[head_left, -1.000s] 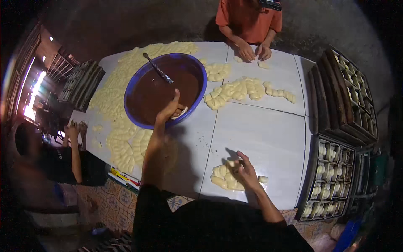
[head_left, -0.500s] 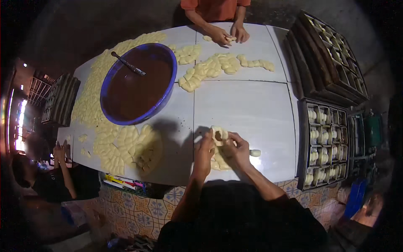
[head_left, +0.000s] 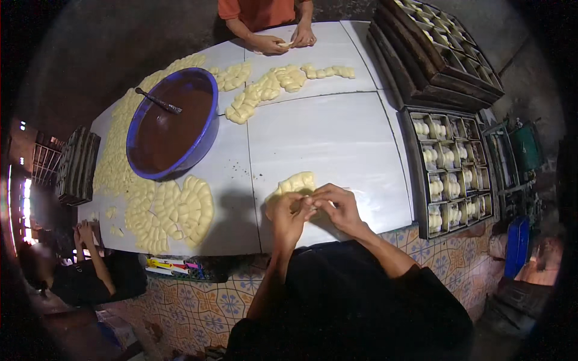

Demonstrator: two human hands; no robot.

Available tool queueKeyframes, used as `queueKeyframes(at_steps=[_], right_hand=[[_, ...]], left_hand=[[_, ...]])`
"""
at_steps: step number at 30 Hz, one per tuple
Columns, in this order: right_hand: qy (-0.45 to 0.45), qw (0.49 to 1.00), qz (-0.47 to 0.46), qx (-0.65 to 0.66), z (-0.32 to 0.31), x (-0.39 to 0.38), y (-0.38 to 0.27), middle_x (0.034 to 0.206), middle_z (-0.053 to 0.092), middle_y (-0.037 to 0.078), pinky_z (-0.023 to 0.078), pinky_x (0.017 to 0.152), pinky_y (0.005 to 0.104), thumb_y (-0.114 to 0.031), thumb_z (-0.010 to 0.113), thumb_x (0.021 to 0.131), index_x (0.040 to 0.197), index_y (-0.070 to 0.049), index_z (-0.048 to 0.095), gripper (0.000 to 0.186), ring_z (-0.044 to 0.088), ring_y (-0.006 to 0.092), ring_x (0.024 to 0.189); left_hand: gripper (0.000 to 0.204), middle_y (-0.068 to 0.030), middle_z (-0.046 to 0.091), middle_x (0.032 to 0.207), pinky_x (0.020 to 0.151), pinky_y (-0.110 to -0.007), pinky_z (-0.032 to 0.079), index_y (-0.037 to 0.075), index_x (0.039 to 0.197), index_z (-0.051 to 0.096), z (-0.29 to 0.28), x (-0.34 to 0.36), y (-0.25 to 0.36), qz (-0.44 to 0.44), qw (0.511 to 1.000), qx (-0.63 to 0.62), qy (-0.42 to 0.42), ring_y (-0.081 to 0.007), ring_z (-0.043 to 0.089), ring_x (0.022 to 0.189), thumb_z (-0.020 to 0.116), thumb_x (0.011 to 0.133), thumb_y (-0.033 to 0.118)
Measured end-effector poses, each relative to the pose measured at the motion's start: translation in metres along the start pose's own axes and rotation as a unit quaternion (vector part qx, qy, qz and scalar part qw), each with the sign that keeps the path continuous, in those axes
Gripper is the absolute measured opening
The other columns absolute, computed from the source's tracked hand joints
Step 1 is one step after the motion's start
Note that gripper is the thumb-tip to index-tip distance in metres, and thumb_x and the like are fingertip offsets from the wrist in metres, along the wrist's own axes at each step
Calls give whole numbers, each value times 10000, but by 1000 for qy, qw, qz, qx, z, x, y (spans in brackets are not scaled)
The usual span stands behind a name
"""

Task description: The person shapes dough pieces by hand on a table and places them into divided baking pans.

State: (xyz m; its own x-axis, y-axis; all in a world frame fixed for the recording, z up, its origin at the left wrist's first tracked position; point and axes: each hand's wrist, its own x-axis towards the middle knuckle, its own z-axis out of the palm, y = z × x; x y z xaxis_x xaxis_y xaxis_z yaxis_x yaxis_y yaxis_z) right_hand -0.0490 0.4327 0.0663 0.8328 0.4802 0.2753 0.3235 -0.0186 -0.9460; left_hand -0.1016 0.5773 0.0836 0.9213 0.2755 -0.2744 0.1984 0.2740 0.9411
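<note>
Over the near part of the white table, my left hand point(head_left: 286, 215) and my right hand point(head_left: 338, 209) come together, fingertips pinched on one small piece of dough point(head_left: 309, 204). Fingers cover most of that piece. Just beyond them lies a batch of pale yellow dough pieces point(head_left: 295, 182), partly behind my left hand. To the left, more flattened dough pieces point(head_left: 194, 210) spread in overlapping clusters. A blue basin point(head_left: 215, 123) holds brown filling point(head_left: 165, 135) with a spoon-like utensil point(head_left: 159, 101) resting in it.
Right of the table, a sectioned metal tray point(head_left: 426, 180) holds white dough rolls; stacked trays point(head_left: 415, 66) stand behind it. Across the table, a person in an orange top point(head_left: 259, 13) handles dough near another dough row point(head_left: 271, 87). Another person point(head_left: 84, 268) sits at the left.
The dough piece was open between my hands with brown filling showing; now my fingers are pinched together over it. The whole view has shifted, with table things appearing further left and up.
</note>
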Motion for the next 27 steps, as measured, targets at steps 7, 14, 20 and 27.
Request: queueKeyframes(at_steps=[7, 14, 20, 27], right_hand=[[-26, 983, 179, 35, -23, -24, 8, 1057, 599, 106, 479, 749, 303, -181, 618, 890, 1211, -24, 543, 365, 563, 164, 939], [-38, 968, 247, -18, -54, -11, 7, 1155, 618, 111, 515, 772, 265, 20, 576, 826, 1174, -16, 592, 350, 601, 155, 950], [76, 980, 183, 34, -77, -9, 91, 1099, 644, 133, 465, 923, 323, 25, 494, 842, 1071, 21, 650, 277, 595, 227, 1074], [67, 949, 26, -308, -47, -19, 57, 1162, 565, 207, 466, 886, 421, -52, 590, 804, 1023, -22, 670, 235, 550, 370, 1054]], left_hand=[[259, -73, 612, 953, 740, -273, 514, 5, 1088, 547, 10, -12, -29, 113, 982, 110, -106, -119, 592, 940, 622, 841, -19], [374, -136, 576, 1151, 966, -363, 429, 6, 1148, 526, 14, -19, -41, 181, 981, 61, -19, -234, 540, 1123, 614, 784, -12], [274, -71, 606, 1094, 898, -294, 444, -5, 1104, 572, -25, -3, -63, 272, 925, 264, 39, -176, 571, 1050, 565, 832, -42], [394, -116, 554, 1232, 879, -335, 458, 65, 1168, 577, -12, 0, -62, 252, 912, 323, -4, -275, 516, 1164, 516, 805, -76]])
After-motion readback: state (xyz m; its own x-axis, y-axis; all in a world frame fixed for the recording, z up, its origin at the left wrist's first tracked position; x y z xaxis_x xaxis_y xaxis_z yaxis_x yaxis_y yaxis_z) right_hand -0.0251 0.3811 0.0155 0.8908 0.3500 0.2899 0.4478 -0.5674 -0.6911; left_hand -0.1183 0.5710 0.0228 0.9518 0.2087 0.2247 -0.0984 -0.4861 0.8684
